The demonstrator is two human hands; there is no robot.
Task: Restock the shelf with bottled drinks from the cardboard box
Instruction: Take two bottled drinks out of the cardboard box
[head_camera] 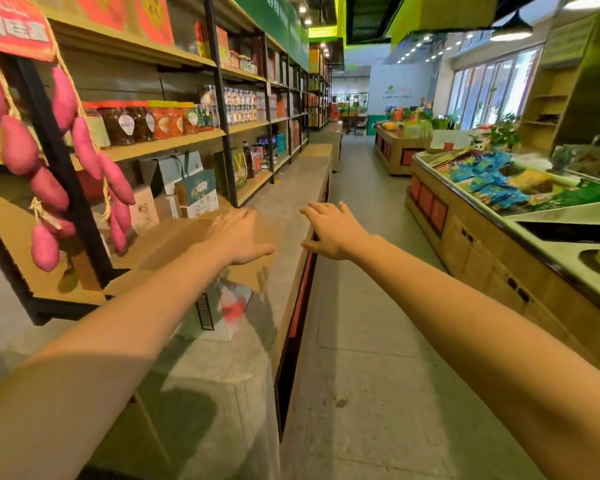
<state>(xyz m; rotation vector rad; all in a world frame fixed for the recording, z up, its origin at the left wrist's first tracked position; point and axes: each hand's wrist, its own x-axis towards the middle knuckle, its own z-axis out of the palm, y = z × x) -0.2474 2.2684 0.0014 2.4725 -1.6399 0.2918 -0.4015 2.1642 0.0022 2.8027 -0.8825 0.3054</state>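
Straight ahead, two bare arms reach out along a shop aisle. The left hand point(238, 237) is near the middle of the view, palm down, fingers straight and loosely together, thumb pointing toward three o'clock; it holds nothing. It is over the brown top flap of the cardboard box point(187, 251), though I cannot tell whether it touches the flap. The box stands at about eight o'clock from centre, on a long grey stone ledge point(291, 192) that runs along the foot of the shelving. Its near side is white with a black barcode and red print. The flap and the arm hide what is inside.

The right hand point(331, 232) is just beside the left, at its three o'clock. Its fingers are apart and slightly bent, holding nothing, above the ledge's outer edge.

The shelf point(174, 142), wooden boards in a black metal frame, fills the view from nine to eleven o'clock. Small bottles point(239, 105) stand in rows on a middle board at about eleven o'clock, with red-lidded jars point(129, 123) at their nine o'clock. Gift boxes point(198, 192) sit on the board below. A string of pink sweet potatoes point(49, 168) hangs at nine o'clock. At three o'clock, across the grey tiled floor point(378, 306), stands a wooden display counter point(465, 237) heaped with bright packets.
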